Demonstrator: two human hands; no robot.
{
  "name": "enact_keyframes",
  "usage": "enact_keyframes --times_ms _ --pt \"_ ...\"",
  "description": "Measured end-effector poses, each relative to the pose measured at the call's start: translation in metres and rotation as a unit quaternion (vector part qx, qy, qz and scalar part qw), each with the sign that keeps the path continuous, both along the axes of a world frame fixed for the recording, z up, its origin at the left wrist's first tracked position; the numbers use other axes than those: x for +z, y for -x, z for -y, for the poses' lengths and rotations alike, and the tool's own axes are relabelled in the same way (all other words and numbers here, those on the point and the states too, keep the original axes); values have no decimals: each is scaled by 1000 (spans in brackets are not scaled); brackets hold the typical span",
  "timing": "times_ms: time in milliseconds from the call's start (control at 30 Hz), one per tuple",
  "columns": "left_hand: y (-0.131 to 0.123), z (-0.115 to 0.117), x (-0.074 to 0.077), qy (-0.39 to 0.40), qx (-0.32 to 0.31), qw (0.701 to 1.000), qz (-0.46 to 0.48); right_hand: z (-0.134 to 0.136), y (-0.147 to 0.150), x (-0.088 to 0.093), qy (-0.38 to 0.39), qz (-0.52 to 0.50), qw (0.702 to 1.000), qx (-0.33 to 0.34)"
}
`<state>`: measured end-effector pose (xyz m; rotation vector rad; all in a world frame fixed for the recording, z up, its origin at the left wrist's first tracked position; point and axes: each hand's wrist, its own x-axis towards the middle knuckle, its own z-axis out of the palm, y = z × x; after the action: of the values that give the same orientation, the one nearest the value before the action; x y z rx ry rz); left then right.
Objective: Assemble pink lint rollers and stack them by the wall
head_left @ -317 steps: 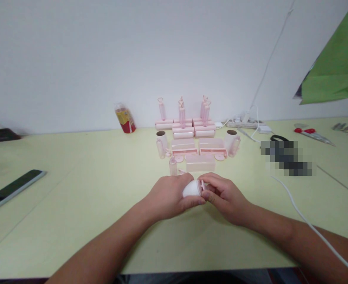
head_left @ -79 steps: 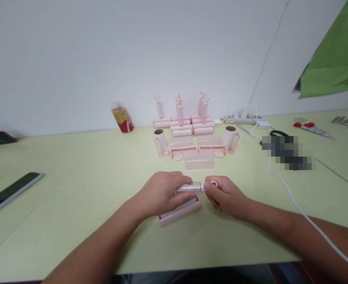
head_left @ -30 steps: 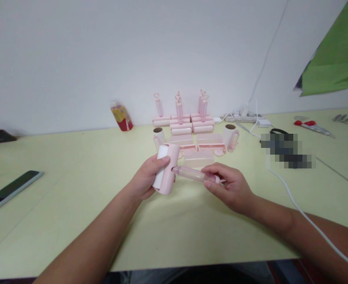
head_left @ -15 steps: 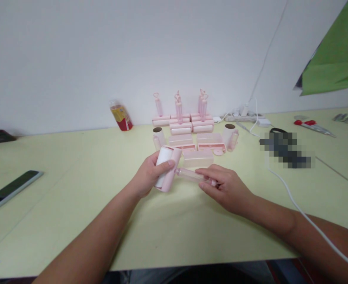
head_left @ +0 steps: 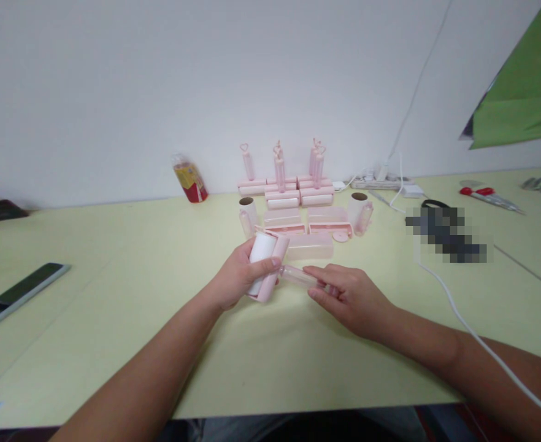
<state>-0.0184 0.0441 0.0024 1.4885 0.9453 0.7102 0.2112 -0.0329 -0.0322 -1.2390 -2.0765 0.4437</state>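
My left hand [head_left: 236, 279] is closed round the head of a pink lint roller [head_left: 265, 265], thumb across its white paper roll. The roller's clear pink handle [head_left: 298, 276] points right, and my right hand [head_left: 348, 294] grips it with fingers and thumb. Both hands hold the roller just above the pale yellow table [head_left: 114, 294]. A clear pink cover [head_left: 310, 245] lies on the table right behind the roller.
Several pink lint rollers and loose parts [head_left: 293, 199] stand in rows at the back centre. A red snack bag [head_left: 190, 179] leans on the wall. A phone [head_left: 19, 294] lies at left, a white cable [head_left: 464, 325] runs at right, scissors [head_left: 489, 197] far right.
The roller was assembled from parts on the table, then lifted. In the last second the head tilted slightly right and the hands sank a little, my right hand sliding along the handle.
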Motion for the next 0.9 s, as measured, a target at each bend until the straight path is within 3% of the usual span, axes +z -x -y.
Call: enact_keyframes --times_ms 300,700,800,900 --pt "-2 2 0 -18 9 1000 -14 1 3 1 -5 20 1000 2" --pt "-5 -5 -16 0 7 1000 -18 -8 4 -7 52 -14 998 15" --pt "-4 -5 -9 33 30 998 34 -9 5 -8 68 -74 995 -2" --pt "-3 -6 -1 92 66 976 188 -6 5 -9 72 -162 983 -39"
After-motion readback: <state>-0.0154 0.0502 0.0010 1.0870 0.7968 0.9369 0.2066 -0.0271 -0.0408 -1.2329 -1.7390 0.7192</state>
